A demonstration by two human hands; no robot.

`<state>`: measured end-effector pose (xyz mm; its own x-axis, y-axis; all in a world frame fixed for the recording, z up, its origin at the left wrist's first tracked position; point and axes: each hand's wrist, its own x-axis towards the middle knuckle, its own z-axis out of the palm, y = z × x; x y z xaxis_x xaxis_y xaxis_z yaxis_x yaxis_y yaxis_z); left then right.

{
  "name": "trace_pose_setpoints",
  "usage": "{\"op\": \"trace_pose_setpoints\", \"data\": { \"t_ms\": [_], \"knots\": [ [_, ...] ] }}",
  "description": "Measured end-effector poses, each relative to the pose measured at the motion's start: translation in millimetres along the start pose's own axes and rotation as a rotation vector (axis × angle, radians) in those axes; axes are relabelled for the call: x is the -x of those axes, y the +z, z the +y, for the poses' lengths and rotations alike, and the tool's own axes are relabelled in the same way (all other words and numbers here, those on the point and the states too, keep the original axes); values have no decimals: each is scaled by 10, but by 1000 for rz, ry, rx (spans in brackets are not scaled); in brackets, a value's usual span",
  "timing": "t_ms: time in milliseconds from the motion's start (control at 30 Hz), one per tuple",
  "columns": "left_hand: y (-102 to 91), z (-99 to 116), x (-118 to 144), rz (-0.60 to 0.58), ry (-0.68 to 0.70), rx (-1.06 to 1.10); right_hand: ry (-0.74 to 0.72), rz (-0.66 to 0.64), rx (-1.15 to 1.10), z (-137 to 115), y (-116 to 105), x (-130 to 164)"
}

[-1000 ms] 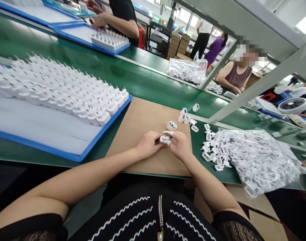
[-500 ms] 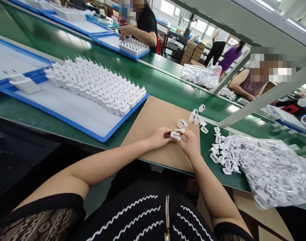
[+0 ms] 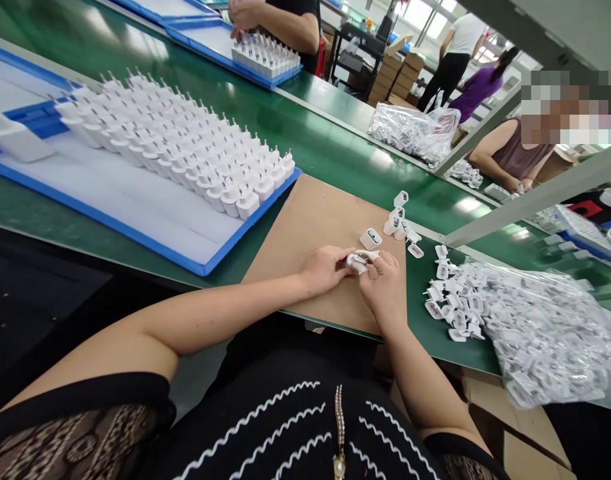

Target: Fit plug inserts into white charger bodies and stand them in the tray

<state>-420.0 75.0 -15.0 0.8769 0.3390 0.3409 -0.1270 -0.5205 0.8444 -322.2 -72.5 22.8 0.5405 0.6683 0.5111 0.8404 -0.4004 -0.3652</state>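
My left hand (image 3: 324, 268) and my right hand (image 3: 384, 285) meet over a brown cardboard sheet (image 3: 310, 227) and together grip a small white charger part (image 3: 358, 261). Just beyond my fingers lies a loose white charger shell (image 3: 370, 239), with a few more shells (image 3: 399, 223) behind it. A heap of white shells (image 3: 453, 300) spills from a clear plastic bag (image 3: 540, 333) to my right. To my left a blue-edged white tray (image 3: 135, 213) carries rows of upright white chargers (image 3: 185, 150).
The bench is a green belt (image 3: 305, 150). A grey metal frame bar (image 3: 530, 200) slants across at right. Across the belt one person works at another blue tray (image 3: 265, 60), a seated person (image 3: 505, 157) has a second bag (image 3: 410, 130), and others stand by cardboard boxes (image 3: 395, 73).
My hands have stayed together on the charger part. The camera has swung left and down, so the tray of chargers shows more fully and the bench has shifted in view.
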Motion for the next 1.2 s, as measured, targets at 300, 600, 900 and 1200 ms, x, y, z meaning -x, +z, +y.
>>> {"op": "trace_pose_setpoints", "data": {
  "t_ms": [300, 600, 900, 1200],
  "knots": [
    [32, -72, 25, -42, 217, -144, 1, 92, -137, 101, -8, 42],
    [4, -152, -102, -105, 298, -217, -74, 197, -132, 252, 198, 133],
    [-259, 168, 55, 227, 424, -191, 238, 211, -187, 646, -475, -49],
    [-724, 385, 144, 279, 284, -200, 358, -244, 435, 1590, -456, -293]
  ]
}}
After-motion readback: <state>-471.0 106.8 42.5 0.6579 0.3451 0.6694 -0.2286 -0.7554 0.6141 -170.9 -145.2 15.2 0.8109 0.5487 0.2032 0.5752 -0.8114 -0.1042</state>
